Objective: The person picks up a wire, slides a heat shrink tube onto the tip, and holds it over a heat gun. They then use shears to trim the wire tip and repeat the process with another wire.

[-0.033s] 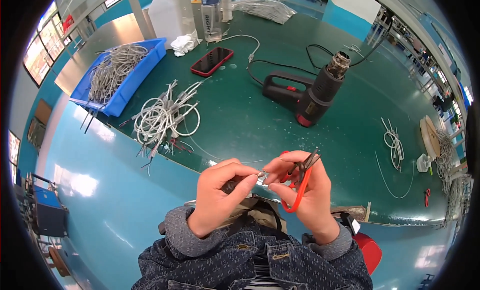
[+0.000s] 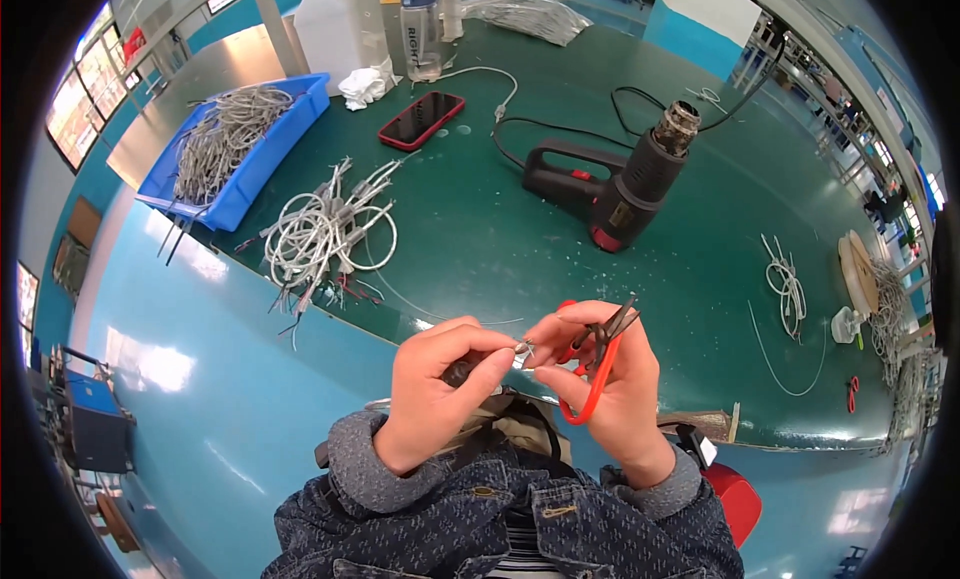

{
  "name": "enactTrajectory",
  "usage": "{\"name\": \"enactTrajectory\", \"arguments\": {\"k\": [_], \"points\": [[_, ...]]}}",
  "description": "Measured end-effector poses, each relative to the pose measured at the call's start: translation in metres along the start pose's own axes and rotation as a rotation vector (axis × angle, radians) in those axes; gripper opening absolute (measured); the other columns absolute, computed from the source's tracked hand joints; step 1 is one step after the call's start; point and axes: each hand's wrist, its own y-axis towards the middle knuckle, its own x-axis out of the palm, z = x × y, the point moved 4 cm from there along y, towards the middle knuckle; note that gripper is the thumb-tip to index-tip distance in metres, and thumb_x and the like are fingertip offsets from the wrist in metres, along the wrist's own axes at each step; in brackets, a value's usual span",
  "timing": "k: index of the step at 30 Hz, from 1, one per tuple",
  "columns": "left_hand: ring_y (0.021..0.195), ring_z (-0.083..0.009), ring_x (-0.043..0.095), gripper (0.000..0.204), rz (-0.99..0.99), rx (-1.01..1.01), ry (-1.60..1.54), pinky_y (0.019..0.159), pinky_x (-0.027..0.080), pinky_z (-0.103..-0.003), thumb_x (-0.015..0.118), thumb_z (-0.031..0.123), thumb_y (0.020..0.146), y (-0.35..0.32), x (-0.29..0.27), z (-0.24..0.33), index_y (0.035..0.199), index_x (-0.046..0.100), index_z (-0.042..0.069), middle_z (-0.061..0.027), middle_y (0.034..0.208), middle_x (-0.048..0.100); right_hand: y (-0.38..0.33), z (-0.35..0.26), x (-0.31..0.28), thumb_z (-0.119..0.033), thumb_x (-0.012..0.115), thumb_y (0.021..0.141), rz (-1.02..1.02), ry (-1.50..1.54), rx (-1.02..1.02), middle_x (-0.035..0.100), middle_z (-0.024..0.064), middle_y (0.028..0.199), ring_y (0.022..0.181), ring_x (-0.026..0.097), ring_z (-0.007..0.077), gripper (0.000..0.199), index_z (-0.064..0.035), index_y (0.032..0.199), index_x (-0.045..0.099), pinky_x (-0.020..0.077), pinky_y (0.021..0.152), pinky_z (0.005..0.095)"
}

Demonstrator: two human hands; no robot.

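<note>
Right at the near table edge, a small metal cable end [image 2: 522,352] sits between both hands, and it is tiny: what sort of connector it is cannot be made out. The left hand [image 2: 435,387] pinches it from the left with thumb and forefinger, a dark stub of cable mostly hidden inside the fist. The right hand [image 2: 600,379] meets it from the right, fingertips closed on the same piece, so the two hands are together, touching at the fingertips. Red-handled scissors [image 2: 592,364] hang in that right hand too, fingers through the loops, dark blades pointing up and away past the knuckles; the lower handle loop is partly covered by the palm. Denim sleeves come in from the lower edge.

Further out on the green table [image 2: 480,229], to the far left lies a loose coil of white cables [image 2: 325,229], ends spilling over the edge. Beyond it, a blue bin [image 2: 290,119] heaped with grey cables. A red-cased phone [image 2: 421,120] lies screen up at the far middle, beside a crumpled white cloth [image 2: 365,84]. A clear bottle [image 2: 421,24] with a printed label stands behind, its top cut off by the frame; a white container [image 2: 335,24] next to it is cut off likewise. A black heat gun [image 2: 615,184] lies on its side, centre right, cord looping away. Thin white wire [image 2: 785,284] curls at far right, near a blurred spool [image 2: 858,271].
</note>
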Motion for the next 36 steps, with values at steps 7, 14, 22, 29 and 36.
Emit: {"name": "enactTrajectory", "arguments": {"k": [7, 14, 22, 29, 36], "points": [[0.064, -0.0079, 0.048, 0.008, 0.006, -0.005, 0.045, 0.055, 0.035, -0.022, 0.059, -0.003, 0.082, 0.001, 0.005, -0.005, 0.087, 0.064, -0.004, -0.0049, 0.073, 0.055, 0.004, 0.009, -0.004, 0.010, 0.064, 0.077, -0.003, -0.017, 0.029, 0.062, 0.0152, 0.095, 0.085, 0.062, 0.0170, 0.044, -0.0009, 0.116, 0.045, 0.0516, 0.073, 0.0281], [0.057, -0.0074, 0.048, 0.007, 0.021, 0.023, 0.058, 0.050, 0.035, -0.022, 0.063, 0.003, 0.082, 0.001, -0.002, -0.011, 0.087, 0.066, -0.001, -0.0030, 0.068, 0.055, 0.007, 0.013, 0.000, 0.011, 0.060, 0.080, 0.007, -0.087, -0.013, 0.062, 0.0143, 0.091, 0.082, 0.062, 0.0166, 0.041, 0.0001, 0.117, 0.045, 0.0523, 0.072, 0.0281], [0.065, -0.0059, 0.046, 0.010, 0.010, -0.086, 0.016, 0.055, 0.034, -0.021, 0.056, 0.002, 0.086, -0.004, -0.008, -0.023, 0.091, 0.063, -0.004, -0.0030, 0.076, 0.055, 0.010, 0.008, -0.007, -0.001, 0.046, 0.093, 0.068, 0.061, -0.052, 0.061, 0.0143, 0.072, 0.061, 0.061, 0.0175, 0.032, 0.0001, 0.124, 0.041, 0.0510, 0.055, 0.0267], [0.065, -0.0042, 0.044, 0.013, 0.073, -0.240, -0.022, 0.055, 0.035, -0.021, 0.055, 0.006, 0.090, -0.018, -0.021, -0.062, 0.095, 0.063, -0.003, -0.0002, 0.079, 0.056, -0.009, -0.049, -0.013, -0.013, 0.051, 0.087, -0.650, 1.259, 0.278, 0.056, 0.0189, 0.078, 0.068, 0.058, 0.0227, 0.042, 0.0003, 0.125, 0.041, 0.0477, 0.061, 0.0344], [0.066, -0.0035, 0.045, 0.014, -0.062, -0.271, -0.006, 0.057, 0.036, -0.020, 0.055, 0.008, 0.091, -0.022, -0.008, -0.069, 0.098, 0.063, -0.002, 0.0008, 0.081, 0.060, -0.025, -0.125, -0.027, -0.014, 0.051, 0.095, -0.497, 1.056, 0.298, 0.059, 0.0129, 0.111, 0.078, 0.066, 0.0274, 0.039, -0.0167, 0.133, 0.041, 0.0391, 0.080, 0.0370]]}}
